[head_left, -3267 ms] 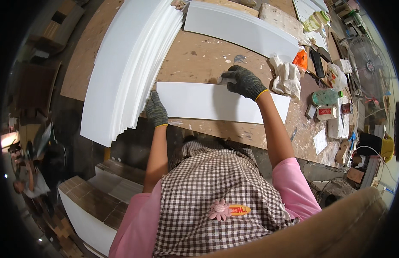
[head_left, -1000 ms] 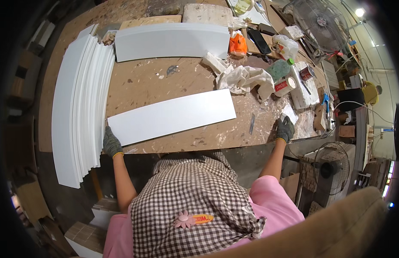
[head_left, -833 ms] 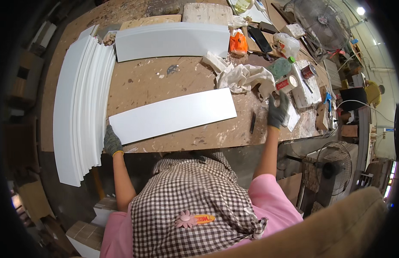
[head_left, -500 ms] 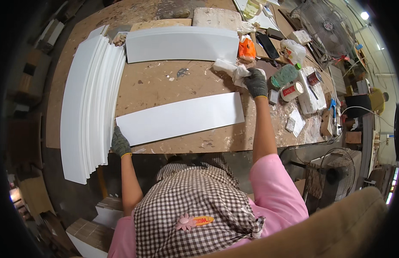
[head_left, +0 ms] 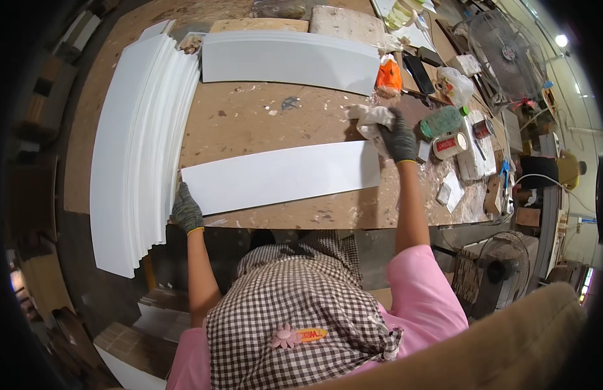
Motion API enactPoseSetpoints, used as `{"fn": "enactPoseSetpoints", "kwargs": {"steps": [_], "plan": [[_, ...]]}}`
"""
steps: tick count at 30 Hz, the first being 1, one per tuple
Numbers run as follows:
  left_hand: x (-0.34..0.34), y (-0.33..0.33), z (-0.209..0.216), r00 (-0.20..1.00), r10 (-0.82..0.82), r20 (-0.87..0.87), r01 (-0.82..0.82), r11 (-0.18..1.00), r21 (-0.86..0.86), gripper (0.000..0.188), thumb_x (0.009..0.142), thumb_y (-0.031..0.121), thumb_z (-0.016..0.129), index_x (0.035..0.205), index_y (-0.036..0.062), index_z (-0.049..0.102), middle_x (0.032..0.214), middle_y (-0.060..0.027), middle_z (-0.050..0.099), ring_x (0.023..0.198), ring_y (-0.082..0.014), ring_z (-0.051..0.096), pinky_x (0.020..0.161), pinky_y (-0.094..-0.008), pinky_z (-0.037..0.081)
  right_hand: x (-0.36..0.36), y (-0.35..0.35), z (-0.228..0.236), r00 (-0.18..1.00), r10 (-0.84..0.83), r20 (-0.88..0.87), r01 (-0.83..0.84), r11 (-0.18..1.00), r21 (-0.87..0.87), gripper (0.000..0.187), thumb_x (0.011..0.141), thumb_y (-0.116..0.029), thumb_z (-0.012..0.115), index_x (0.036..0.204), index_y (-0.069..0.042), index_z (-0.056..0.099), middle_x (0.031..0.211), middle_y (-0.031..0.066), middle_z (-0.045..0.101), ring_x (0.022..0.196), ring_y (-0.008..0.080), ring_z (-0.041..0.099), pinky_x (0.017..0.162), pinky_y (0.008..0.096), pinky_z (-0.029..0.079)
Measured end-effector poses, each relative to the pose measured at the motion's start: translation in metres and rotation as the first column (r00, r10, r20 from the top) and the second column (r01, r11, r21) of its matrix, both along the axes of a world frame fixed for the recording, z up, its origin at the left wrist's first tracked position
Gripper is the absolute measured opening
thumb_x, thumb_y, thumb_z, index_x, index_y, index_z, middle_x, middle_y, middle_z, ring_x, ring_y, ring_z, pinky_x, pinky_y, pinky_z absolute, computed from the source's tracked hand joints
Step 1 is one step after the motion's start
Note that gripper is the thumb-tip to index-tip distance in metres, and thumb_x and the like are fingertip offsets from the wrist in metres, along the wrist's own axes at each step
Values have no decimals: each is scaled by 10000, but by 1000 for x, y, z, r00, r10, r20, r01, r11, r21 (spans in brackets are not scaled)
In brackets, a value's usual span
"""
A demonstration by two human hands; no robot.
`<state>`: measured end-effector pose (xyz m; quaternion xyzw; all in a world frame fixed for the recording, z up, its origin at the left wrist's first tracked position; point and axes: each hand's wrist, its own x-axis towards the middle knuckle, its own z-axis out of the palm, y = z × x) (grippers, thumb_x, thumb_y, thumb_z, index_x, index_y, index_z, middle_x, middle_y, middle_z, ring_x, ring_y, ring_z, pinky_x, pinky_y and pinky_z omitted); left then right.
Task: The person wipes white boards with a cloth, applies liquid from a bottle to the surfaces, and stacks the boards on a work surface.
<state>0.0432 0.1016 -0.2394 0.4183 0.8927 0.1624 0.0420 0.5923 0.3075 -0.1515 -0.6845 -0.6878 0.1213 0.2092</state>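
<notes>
A long white board (head_left: 282,174) lies flat on the worktable in front of me, its long edges running left to right. At its left end my left hand (head_left: 187,209), in a dark grey knit glove, grips the corner by the near edge. My right hand (head_left: 399,138), gloved the same way, is closed around a crumpled white cloth (head_left: 371,118) just beyond the board's far right corner. Part of the cloth is hidden by the fingers. Close beside my left hand stands a thick stack of similar white boards (head_left: 135,149), overhanging the table's near edge.
Another stack of white boards (head_left: 288,60) lies along the far side of the stained worktable (head_left: 249,120). At the right are an orange packet (head_left: 388,77), a phone (head_left: 419,73), a green-capped bottle (head_left: 439,122), a white tub (head_left: 449,146) and a fan (head_left: 506,55).
My right hand has drawn the cloth nearer, toward the board's right end. My left hand stays at the board's left corner. The whole view has shifted slightly.
</notes>
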Motion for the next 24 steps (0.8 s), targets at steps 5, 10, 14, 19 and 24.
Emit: {"fn": "enactPoseSetpoints", "kwargs": {"steps": [5,10,14,19,24], "plan": [[-27,-16,-34,908,-339,-248,344,939,-23,417,928,91,329,1300,88,518,1194,-140,618,1025,-290,626,893,-404,498,-57,-45,60,885,253,-392,-314,944,-100,240,791,-248,699,972,-91,687,927,151,664,890,260,648,795,351,498],[2,9,-6,950,-259,-174,199,932,-303,321,958,146,368,1221,83,541,1098,-147,640,878,-286,647,715,-443,513,-154,-106,-98,966,52,252,-100,978,182,736,869,-514,510,1465,-151,278,1509,282,166,1410,473,96,1091,659,27],[-2,-7,2,858,-394,-329,309,909,-281,411,909,134,422,1314,89,481,1157,-149,613,921,-303,644,757,-437,529,-323,-94,-51,962,268,45,-272,954,124,458,885,-280,496,1291,-74,455,1348,294,323,1316,449,258,1081,600,173],[-1,3,-1,907,-380,-184,304,891,-338,420,932,158,407,1348,132,458,1116,-156,620,920,-308,642,731,-471,527,-424,-66,-16,585,690,-425,-647,714,267,192,770,-139,578,902,-254,658,941,128,618,885,330,586,835,466,448],[0,3,-11,981,-189,-51,181,974,-137,426,990,360,346,1073,73,648,1046,-204,655,930,-355,650,746,-506,512,-404,-108,28,753,609,250,-655,731,190,317,727,-301,644,939,-67,609,961,139,593,976,342,539,828,471,419]]}}
